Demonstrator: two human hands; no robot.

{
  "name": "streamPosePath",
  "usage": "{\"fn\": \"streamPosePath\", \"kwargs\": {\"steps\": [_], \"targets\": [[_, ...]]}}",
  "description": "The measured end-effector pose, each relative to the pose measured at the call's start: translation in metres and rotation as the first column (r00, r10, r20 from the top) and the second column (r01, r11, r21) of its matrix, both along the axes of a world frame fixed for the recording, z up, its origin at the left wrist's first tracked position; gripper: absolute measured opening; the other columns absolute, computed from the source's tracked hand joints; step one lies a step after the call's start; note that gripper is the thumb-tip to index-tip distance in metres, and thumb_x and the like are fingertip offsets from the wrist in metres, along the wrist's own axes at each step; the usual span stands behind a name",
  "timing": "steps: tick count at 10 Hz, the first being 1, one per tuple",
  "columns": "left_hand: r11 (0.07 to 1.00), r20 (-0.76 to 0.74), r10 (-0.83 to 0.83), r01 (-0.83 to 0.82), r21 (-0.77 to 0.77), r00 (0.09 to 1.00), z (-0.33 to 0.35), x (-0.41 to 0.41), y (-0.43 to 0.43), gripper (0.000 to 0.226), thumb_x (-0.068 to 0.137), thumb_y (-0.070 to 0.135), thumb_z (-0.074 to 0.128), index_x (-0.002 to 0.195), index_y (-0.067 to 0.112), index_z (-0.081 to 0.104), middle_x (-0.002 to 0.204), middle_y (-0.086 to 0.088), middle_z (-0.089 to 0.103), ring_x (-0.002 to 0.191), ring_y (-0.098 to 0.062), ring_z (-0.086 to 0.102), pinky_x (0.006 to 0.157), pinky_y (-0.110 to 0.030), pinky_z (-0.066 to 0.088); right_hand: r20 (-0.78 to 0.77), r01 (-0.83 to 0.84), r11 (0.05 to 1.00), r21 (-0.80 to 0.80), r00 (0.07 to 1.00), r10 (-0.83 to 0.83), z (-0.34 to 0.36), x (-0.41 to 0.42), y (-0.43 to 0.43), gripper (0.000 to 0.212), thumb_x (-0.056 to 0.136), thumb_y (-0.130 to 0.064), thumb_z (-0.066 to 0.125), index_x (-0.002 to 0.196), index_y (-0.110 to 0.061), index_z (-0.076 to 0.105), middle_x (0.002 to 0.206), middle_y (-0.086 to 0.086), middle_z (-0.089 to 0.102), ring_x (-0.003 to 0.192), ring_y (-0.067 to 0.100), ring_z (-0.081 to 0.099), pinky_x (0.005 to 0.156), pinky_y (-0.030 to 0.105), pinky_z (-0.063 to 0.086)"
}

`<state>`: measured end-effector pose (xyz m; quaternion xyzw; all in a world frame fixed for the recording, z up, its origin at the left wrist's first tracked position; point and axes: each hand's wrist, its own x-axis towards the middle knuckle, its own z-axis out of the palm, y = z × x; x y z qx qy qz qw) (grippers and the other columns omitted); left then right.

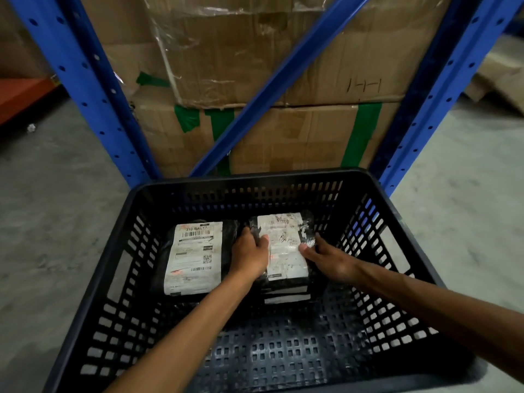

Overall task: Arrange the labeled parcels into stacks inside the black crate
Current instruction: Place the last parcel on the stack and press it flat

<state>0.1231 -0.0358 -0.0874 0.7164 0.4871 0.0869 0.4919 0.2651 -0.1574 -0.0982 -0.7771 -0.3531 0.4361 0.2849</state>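
Behind the black crate there's a blue metal rack with a diagonal brace crossing in front of two big cardboard boxes, stacked one on the other and patched with green tape. So the far side of the crate is pretty much walled off by that rack and those boxes. Grey concrete floor shows on both sides of the crate, and some flattened cardboard lies off past its far right corner.

Inside the crate, two stacks of labeled parcels sit toward the far wall, side by side, with the near half of the mesh bottom bare. The left stack shows a black-wrapped parcel on top with a white shipping label facing up, barcodes readable-ish. The right stack is clearly several parcels deep, since white label edges peek out below the top one at its near end. How many are in the left stack is hard to tell.

Both forearms reach in over the crate's near rim. The left hand lies in the gap between the two stacks, fingers curled on the left edge of the right stack's top parcel, thumb resting on its label. The right hand presses against the opposite edge, thumb on the label, fingers wrapped round the side. So that top parcel is pinched between both hands, held from either side.
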Motion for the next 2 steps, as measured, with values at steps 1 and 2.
{"fn": "streamPosePath", "kwargs": {"steps": [1,2], "targets": [[0.996,-0.008,-0.090,0.091,0.014,0.996,0.032,-0.005,0.006,0.069,0.099,0.024,0.051,0.160,0.020,0.020,0.152,-0.001,0.048,0.091,-0.002,0.050,0.076,-0.017,0.043,0.216,-0.176,0.972,-0.153,0.954,0.207,0.043,0.010,-0.008,0.083,0.101,-0.046,0.041,0.157,-0.014,-0.012,0.165,0.009,0.020,0.151,0.028,0.021,0.122,0.035,0.018],[0.963,-0.005,-0.225,0.224,0.148,0.974,0.082,-0.035,0.007,0.061,0.098,0.032,0.054,0.155,0.025,0.035,0.127,0.010,0.058,0.106,-0.006,0.055,0.089,-0.019,0.039,0.417,-0.308,0.908,-0.283,0.813,0.405,0.104,0.004,-0.033,0.084,0.096,-0.060,0.036,0.158,-0.025,-0.008,0.168,-0.003,-0.004,0.154,0.018,-0.002,0.122,0.031,0.005]]}}
